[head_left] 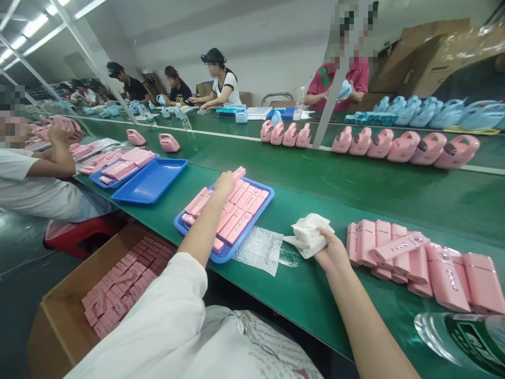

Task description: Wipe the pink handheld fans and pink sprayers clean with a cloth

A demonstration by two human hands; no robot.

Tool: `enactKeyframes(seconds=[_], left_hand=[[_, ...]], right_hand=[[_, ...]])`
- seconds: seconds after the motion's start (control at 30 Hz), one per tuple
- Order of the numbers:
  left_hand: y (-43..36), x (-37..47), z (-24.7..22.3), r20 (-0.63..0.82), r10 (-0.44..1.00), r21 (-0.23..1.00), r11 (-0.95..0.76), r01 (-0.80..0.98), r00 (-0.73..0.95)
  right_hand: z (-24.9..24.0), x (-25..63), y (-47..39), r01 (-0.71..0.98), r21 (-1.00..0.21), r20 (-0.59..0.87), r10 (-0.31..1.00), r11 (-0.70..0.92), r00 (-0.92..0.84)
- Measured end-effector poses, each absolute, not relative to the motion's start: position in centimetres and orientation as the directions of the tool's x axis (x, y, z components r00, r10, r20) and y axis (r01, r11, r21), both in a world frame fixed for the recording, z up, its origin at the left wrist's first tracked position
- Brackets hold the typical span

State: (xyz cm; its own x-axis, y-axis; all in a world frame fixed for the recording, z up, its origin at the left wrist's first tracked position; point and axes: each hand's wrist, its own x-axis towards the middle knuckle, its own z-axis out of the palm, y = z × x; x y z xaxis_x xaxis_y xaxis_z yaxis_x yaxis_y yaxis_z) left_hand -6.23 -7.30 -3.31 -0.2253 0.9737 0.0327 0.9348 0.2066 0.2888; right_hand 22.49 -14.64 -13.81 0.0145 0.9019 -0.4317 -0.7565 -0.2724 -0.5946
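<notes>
Over the blue tray [269, 200], my left hand [224, 185] is closed round a pink plastic casing [239, 172], whose end sticks up past the fingers. Rows of similar pink casings [236, 223] fill that tray. My right hand [329, 247] grips a crumpled white cloth or tissue [310, 234] just above the green table. A bubble-wrap sheet [260, 250] lies between the tray and this hand. Right of it is a pile of pink casings [398, 250], some stacked across others.
An empty-looking blue tray [152, 181] stands further left. Below the table edge, a cardboard box [59, 310] holds many pink casings. Pink handled units [394, 145] line the table's middle. A transparent bottle [461, 337] lies near right. Co-workers sit opposite and at left.
</notes>
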Motion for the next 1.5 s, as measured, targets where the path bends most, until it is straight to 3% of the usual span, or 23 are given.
enactKeyframes(seconds=[0.13,0.2,0.3,0.37,0.5,0.77,1.07,1.3,1.5], left_hand=[[-7.9,-3.9,-1.7,0.097,0.995,0.264,-0.030,0.964,0.005],[-8.4,-2.0,-0.8,0.076,0.981,0.185,-0.189,0.964,0.178],[-8.9,1.8,-0.4,-0.096,0.901,-0.109,-0.432,0.895,0.424],[-8.9,4.5,-1.0,-0.267,0.830,-0.258,-0.550,0.794,0.489],[-8.1,8.7,-2.9,-0.406,0.746,-0.291,-0.653,0.700,0.528],[-5.0,12.0,-4.1,-0.475,0.686,-0.351,-0.722,0.596,0.551],[-2.5,12.6,-3.0,-0.579,0.708,-0.290,-0.642,0.709,0.404],[-5.5,8.2,-3.7,-0.396,0.855,-0.296,-0.464,0.835,0.335],[-10.8,4.4,-5.0,-0.245,0.924,-0.198,-0.343,0.918,0.293]], right_hand=[[-12.6,22.8,-14.7,-0.793,-0.554,-0.472,0.880,-0.254,0.048],[-11.8,23.2,-14.6,-0.811,-0.543,-0.477,0.875,-0.216,0.086],[-10.7,24.0,-14.7,-0.826,-0.544,-0.466,0.872,-0.148,0.151],[-10.3,24.5,-14.7,-0.828,-0.553,-0.431,0.883,-0.096,0.185],[-10.2,25.1,-15.0,-0.811,-0.585,-0.336,0.920,-0.036,0.202],[-9.3,25.6,-16.0,-0.796,-0.606,-0.301,0.929,-0.011,0.216],[-9.4,26.1,-15.8,-0.794,-0.608,-0.298,0.927,-0.001,0.227],[-9.9,25.8,-15.5,-0.795,-0.606,-0.287,0.927,0.021,0.243],[-9.9,25.7,-15.0,-0.838,-0.546,-0.330,0.914,0.020,0.237]])
